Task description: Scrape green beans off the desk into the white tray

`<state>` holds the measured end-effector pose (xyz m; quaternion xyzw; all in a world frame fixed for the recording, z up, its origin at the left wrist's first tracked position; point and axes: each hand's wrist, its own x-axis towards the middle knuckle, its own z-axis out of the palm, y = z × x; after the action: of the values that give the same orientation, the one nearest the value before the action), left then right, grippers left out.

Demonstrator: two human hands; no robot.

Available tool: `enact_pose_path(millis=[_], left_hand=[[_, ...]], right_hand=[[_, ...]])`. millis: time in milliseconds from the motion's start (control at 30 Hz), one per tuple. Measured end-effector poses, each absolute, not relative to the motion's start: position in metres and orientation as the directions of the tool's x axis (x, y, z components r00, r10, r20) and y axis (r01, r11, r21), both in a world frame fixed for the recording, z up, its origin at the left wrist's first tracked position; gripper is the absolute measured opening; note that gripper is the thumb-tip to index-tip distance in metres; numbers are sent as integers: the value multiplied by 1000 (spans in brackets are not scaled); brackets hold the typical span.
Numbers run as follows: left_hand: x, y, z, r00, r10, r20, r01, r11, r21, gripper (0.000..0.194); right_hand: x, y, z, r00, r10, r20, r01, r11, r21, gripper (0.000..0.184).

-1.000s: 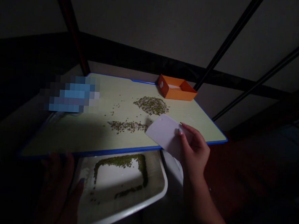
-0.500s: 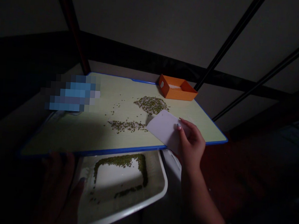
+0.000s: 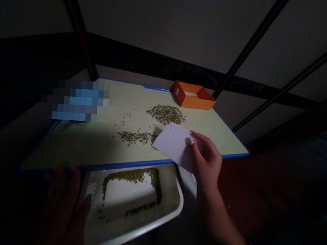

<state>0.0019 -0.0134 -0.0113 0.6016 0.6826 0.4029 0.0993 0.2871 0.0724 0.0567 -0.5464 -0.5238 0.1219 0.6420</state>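
Observation:
My right hand [image 3: 207,158] pinches a white card [image 3: 175,141] between thumb and fingers, its far edge low over the pale tabletop [image 3: 101,141]. The card's left corner meets a strip of small green beans mixed with pale grains [image 3: 136,137]. Behind it lies a larger heap of the same mix [image 3: 166,114]. Below the table's blue front edge is a white plastic tray [image 3: 179,204], with green beans [image 3: 131,175] gathered along its inner sides. In deep shadow, my left hand [image 3: 64,201] grips the tray's left side, thumb over the rim; its fingertips are near the table edge.
An orange open box [image 3: 196,102] with pale contents stands at the table's back right. A blurred-out blue item [image 3: 78,102] lies at the left. Panelled wall [image 3: 163,30] rises behind the table. Scattered beans lie left of the heap.
My right hand has moved the card slightly left and towards me, over the right end of the bean strip. My left hand and the tray have hardly moved.

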Motion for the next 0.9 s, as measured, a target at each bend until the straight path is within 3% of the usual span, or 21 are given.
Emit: enact_pose_path(millis=[433, 600, 800, 900], left_hand=[[-4, -13, -15, -237, 914, 328, 762, -34, 647, 66], [-7, -9, -21, -241, 884, 401, 776, -73, 627, 65], [-5, -13, -14, -242, 925, 293, 761, -6, 649, 65], [-4, -14, -12, -259, 913, 316, 765, -7, 644, 64]], right_hand=[[296, 67, 54, 460, 730, 505, 400, 338, -852, 19], [288, 68, 55, 451, 751, 483, 352, 348, -869, 18], [281, 65, 57, 411, 759, 505, 370, 367, -854, 19], [280, 62, 59, 401, 753, 521, 383, 379, -842, 19]])
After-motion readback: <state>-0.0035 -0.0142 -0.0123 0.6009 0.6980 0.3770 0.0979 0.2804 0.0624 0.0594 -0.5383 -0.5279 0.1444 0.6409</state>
